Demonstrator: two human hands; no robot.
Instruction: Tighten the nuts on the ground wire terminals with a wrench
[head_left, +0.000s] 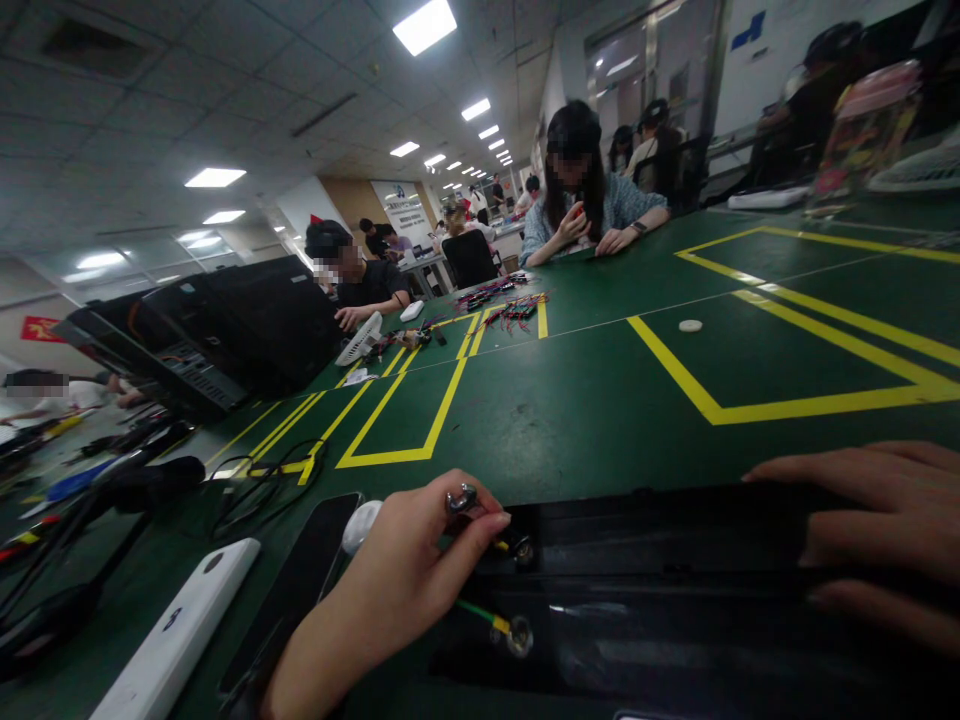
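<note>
A long black panel (637, 620) with a ridge along it lies in front of me at the table's near edge. My left hand (420, 550) is at its left end, thumb and forefinger pinched together; what sits between them is hidden. A shiny metal piece (460, 498), perhaps a ring, shows on the forefinger. Just past the thumb is a round metal terminal (523, 550) with a bit of yellow beside it. Nearer me, a green-and-yellow wire (484, 614) ends in another round terminal (519, 636). My right hand (877, 520), slightly blurred, spreads its fingers over the panel's right end.
Left of my wrist lie a dark phone (300, 570), a white power bank-like bar (180, 630) and a black cable (262, 490). Yellow tape (390, 458) marks the green table. Wire bundles (510, 310) lie farther off. A person (585, 190) sits opposite; a black computer case (247, 320) stands left.
</note>
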